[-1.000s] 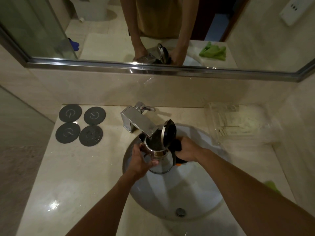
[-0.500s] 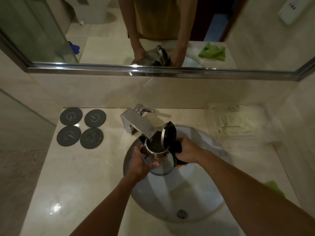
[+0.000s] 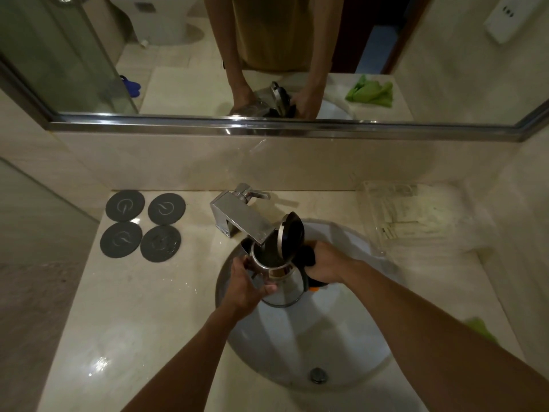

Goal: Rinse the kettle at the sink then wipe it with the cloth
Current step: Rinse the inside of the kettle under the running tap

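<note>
A steel kettle (image 3: pixel 283 288) with its black lid (image 3: pixel 292 234) flipped up is held over the white sink basin (image 3: pixel 335 340), its open mouth right under the chrome faucet spout (image 3: pixel 242 220). My left hand (image 3: pixel 246 285) grips the kettle's body on the left side. My right hand (image 3: pixel 325 264) is closed around the black handle on the right. A green cloth (image 3: pixel 479 328) lies on the counter at the right, mostly hidden behind my right forearm; its reflection shows in the mirror. I cannot tell whether water is running.
Several dark round coasters (image 3: pixel 142 226) lie on the counter left of the faucet. A clear plastic tray (image 3: pixel 413 215) sits at the back right. The sink drain (image 3: pixel 318 375) is near the front. A mirror (image 3: pixel 267 55) spans the wall behind.
The kettle and both hands have stayed under the spout, barely shifting; the view has drifted slightly.
</note>
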